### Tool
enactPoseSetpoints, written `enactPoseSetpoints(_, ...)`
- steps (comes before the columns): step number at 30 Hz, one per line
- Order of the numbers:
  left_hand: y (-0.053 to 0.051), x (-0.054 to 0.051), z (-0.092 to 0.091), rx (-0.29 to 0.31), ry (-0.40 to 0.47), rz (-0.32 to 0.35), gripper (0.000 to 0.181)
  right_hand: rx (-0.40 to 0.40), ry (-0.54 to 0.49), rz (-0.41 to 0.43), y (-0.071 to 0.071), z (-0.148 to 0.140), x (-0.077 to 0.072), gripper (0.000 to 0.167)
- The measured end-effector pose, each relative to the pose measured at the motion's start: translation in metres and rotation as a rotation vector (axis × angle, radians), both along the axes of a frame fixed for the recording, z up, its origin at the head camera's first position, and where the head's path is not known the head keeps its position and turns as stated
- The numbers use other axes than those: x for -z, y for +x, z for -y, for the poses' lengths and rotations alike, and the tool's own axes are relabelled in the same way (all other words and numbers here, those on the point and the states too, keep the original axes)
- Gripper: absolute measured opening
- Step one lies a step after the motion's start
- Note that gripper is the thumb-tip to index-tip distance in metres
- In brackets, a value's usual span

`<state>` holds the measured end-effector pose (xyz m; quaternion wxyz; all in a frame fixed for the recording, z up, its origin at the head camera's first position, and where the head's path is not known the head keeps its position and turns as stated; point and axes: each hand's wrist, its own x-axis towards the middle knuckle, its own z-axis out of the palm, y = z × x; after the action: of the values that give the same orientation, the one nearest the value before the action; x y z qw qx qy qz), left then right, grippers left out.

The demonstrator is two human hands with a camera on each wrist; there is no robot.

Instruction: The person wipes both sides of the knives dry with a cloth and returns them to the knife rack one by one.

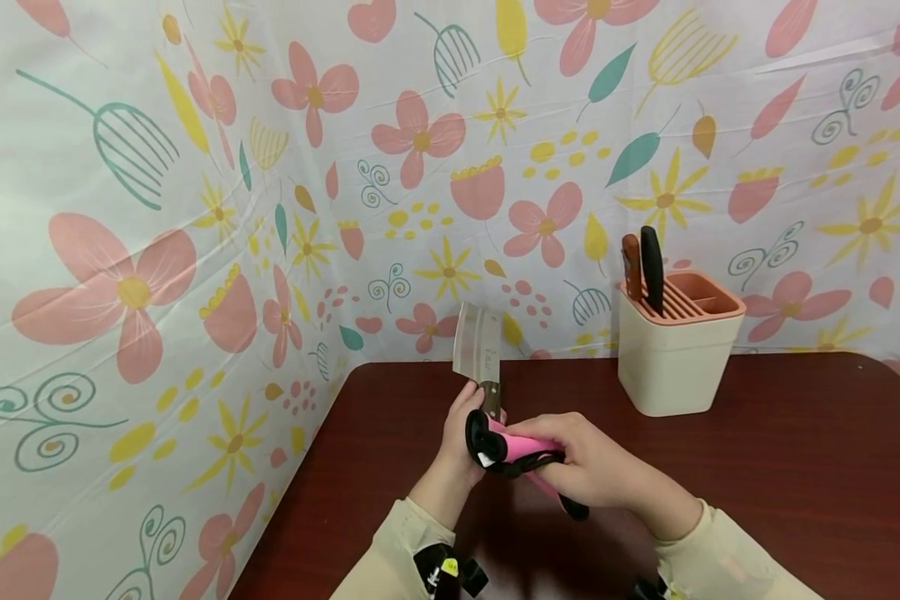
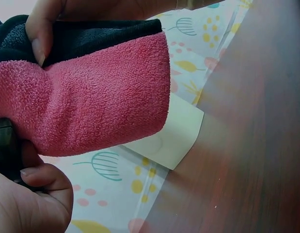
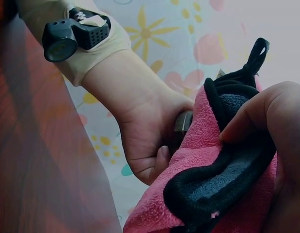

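Observation:
A cleaver (image 1: 480, 343) stands blade up near the far table edge. My left hand (image 1: 456, 442) grips its dark handle (image 3: 182, 125), with the fingers curled round it. In my right hand (image 1: 592, 462) is a folded cloth (image 2: 106, 97), fuzzy pink on one side and dark grey on the other, with black edging and a hanging loop. Thumb and fingers of that hand pinch the cloth beside the handle; whether cloth and handle touch, I cannot tell. The cloth hides part of the left hand in the head view, and the blade is out of sight in the right wrist view.
On the right of the dark red-brown table (image 1: 795, 467) stands a cream knife holder (image 1: 675, 367) with an orange slotted top. A brown knife handle (image 1: 632, 267) and a black knife handle (image 1: 652, 268) stick out of it. Flowered fabric (image 1: 420, 208) hangs behind and at left.

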<state>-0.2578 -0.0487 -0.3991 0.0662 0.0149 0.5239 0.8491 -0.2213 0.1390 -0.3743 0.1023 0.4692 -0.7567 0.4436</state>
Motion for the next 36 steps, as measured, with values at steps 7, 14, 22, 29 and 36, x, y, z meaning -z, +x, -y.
enactPoseSetpoints(7,-0.002,0.003,0.001,-0.004,-0.004,-0.009,0.068,-0.003,0.000,0.017,0.001,-0.001,-0.002,0.049)
enactPoseSetpoints(14,-0.002,0.005,0.002,0.027,-0.023,-0.039,0.064,-0.075,0.007,0.027,0.002,-0.005,-0.008,0.042)
enactPoseSetpoints(22,-0.001,0.007,0.001,0.048,-0.125,-0.061,0.070,-0.073,-0.061,0.078,-0.004,-0.026,-0.019,0.038)
enactPoseSetpoints(29,0.002,0.001,-0.005,0.114,-0.147,-0.073,0.052,0.206,-0.142,0.073,-0.016,-0.037,-0.015,0.055)
enactPoseSetpoints(36,0.008,0.000,-0.010,0.142,-0.161,-0.108,0.044,0.406,-0.168,0.001,-0.025,-0.018,0.007,0.059)
